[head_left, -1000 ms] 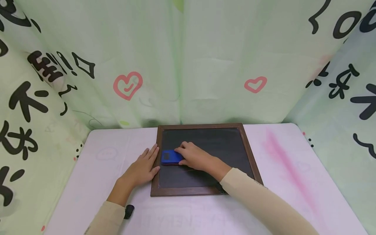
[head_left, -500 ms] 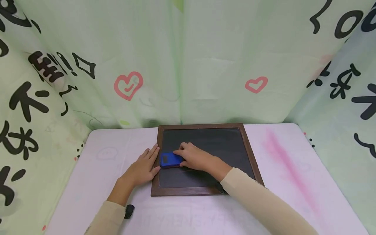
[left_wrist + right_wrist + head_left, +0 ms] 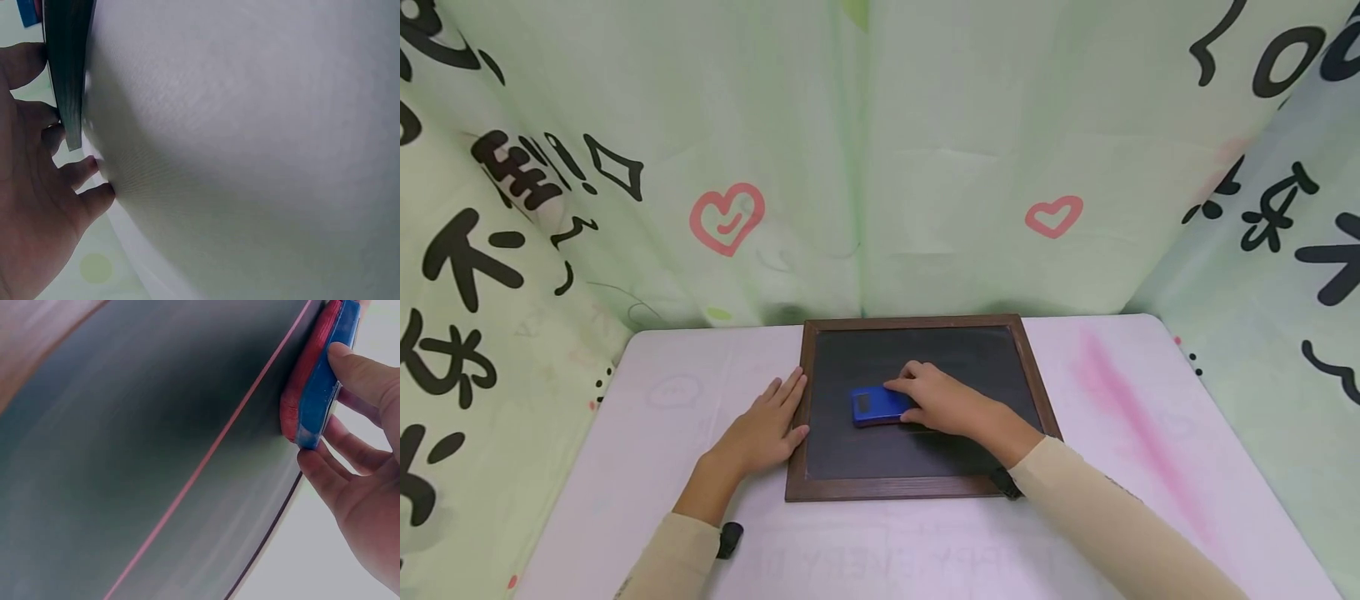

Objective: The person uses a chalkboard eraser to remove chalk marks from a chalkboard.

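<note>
A small blackboard [image 3: 865,458] in a brown wooden frame lies on the table. My right hand [image 3: 951,404] grips a blue blackboard eraser [image 3: 878,405] between thumb and fingers, near the board's middle. In the right wrist view the eraser [image 3: 325,381] shows a red felt pad facing the dark board surface, and a thin pink line [image 3: 206,459] runs across the board beside it. My left hand [image 3: 767,425] rests with straight, spread fingers along the frame's left side. From the left wrist, its thumb and fingers touch the frame edge [image 3: 67,69].
The table [image 3: 685,400] has a pale pink cover with a darker pink streak on the right. A light green curtain [image 3: 925,167] with hearts and black lettering encloses the back and sides. Black wrist devices [image 3: 730,540] sit under both forearms.
The right hand first slid the eraser slightly toward me at the board's left side, then moved it right toward the middle. The left hand and the board stayed in place.
</note>
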`<state>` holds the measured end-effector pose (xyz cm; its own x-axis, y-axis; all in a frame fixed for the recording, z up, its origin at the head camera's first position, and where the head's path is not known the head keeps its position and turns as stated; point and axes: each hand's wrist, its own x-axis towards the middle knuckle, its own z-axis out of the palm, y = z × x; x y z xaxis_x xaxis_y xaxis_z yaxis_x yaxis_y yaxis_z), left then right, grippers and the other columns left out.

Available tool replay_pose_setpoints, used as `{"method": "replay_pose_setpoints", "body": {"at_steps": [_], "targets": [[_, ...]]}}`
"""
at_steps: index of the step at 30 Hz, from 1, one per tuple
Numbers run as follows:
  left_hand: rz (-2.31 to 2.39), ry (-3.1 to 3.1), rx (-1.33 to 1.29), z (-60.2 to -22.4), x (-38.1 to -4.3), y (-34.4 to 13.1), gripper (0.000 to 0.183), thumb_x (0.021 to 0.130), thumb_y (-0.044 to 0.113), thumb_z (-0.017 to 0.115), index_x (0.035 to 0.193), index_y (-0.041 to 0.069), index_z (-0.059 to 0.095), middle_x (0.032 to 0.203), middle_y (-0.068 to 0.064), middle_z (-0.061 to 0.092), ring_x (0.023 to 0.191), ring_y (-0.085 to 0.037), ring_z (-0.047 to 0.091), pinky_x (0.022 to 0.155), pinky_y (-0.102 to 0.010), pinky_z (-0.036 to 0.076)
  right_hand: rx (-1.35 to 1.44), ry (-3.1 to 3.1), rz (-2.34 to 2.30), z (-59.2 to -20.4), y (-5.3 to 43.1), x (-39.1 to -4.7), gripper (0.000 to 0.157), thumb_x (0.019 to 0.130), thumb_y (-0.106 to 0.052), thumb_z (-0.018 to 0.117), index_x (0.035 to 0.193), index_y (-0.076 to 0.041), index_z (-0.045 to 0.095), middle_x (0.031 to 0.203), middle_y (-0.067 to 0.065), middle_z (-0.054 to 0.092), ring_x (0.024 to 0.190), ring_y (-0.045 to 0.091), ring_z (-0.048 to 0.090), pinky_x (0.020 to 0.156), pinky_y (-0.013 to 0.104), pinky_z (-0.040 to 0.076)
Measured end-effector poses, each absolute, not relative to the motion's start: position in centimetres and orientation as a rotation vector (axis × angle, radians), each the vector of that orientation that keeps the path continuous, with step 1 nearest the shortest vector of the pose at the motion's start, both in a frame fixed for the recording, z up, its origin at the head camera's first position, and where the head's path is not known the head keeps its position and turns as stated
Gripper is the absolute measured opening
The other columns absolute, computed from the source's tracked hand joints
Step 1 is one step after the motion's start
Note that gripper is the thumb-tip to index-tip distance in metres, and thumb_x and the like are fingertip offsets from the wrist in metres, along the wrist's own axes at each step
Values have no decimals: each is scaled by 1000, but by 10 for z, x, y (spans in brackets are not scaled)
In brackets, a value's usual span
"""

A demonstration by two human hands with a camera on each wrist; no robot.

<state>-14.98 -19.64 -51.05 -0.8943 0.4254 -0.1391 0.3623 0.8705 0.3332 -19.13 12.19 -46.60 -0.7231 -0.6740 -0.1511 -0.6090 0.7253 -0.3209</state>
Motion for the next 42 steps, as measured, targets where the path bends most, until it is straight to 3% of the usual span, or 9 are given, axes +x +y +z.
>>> {"method": "replay_pose_setpoints", "body": {"at_steps": [14, 25, 42], "targets": [[440, 2832, 596, -511, -150, -196, 78, 107, 38, 50, 166, 5, 12, 175, -10, 9, 158, -43, 17, 125, -61, 25, -862, 2808, -390, -467, 208, -181, 54, 93, -20, 78, 142, -4, 62, 126, 18, 60, 112, 32, 61, 95, 47, 56], [441, 2823, 608, -512, -150, -195, 77, 108, 38, 49, 166, 5, 11, 175, -9, 7, 158, -44, 16, 125, -61, 24, -723, 2874, -449, -465, 259, -172, 53, 91, -14, 79, 140, -1, 61, 128, 24, 59, 118, 43, 60, 99, 57, 54], [420, 2828, 592, -511, -151, -196, 78, 107, 39, 49, 166, 5, 11, 175, -9, 7, 159, -43, 16, 126, -58, 23, -743, 2869, -439, -464, 257, -180, 52, 92, -15, 79, 136, 3, 61, 124, 24, 60, 114, 41, 62, 97, 56, 54]]}}
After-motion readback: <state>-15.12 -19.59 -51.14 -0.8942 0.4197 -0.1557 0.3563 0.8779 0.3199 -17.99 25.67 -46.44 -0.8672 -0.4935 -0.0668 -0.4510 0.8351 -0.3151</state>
